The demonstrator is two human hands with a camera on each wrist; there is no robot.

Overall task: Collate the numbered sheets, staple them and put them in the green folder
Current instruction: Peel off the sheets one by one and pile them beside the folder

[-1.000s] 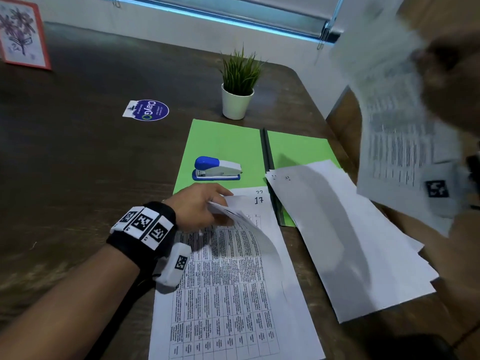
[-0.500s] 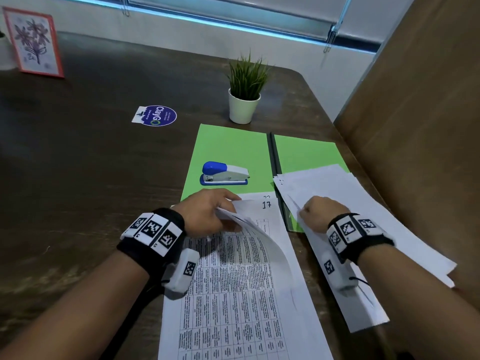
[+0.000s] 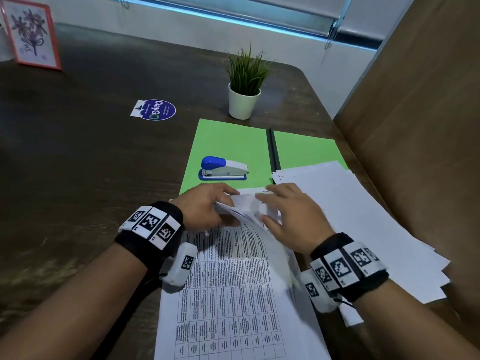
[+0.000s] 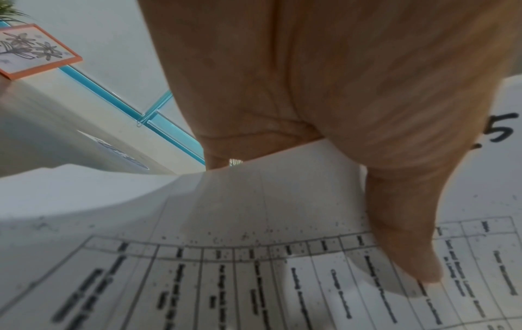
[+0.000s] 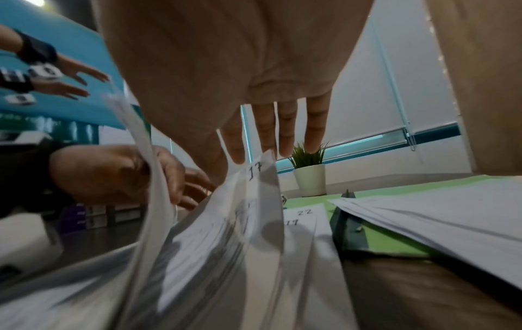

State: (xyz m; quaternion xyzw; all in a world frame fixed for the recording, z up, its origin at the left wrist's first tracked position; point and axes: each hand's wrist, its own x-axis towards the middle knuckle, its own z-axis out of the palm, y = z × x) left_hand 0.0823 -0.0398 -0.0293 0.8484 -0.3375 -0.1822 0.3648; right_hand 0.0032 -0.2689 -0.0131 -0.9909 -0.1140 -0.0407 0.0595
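A stack of printed, numbered sheets (image 3: pixel 228 294) lies in front of me, its far end overlapping the open green folder (image 3: pixel 233 141). My left hand (image 3: pixel 205 206) grips the raised top-left corners of several sheets (image 3: pixel 246 206), thumb pressed on the page below (image 4: pixel 409 245). My right hand (image 3: pixel 288 216) lies with straight fingers against those curled sheets; the sheet marked 17 (image 5: pixel 255 172) stands between thumb and fingers. A pile of face-down sheets (image 3: pixel 350 216) covers the folder's right half. The blue and white stapler (image 3: pixel 223 168) rests on the folder's left half.
A small potted plant (image 3: pixel 245 84) stands just beyond the folder. A round purple sticker (image 3: pixel 155 110) lies to its left, and a framed flower picture (image 3: pixel 31 35) sits at the far left. A brown partition (image 3: pixel 428 126) runs along the table's right edge.
My right hand put a sheet on the right pile, then moved left onto the raised sheets. My left hand kept its grip on the lifted corners.
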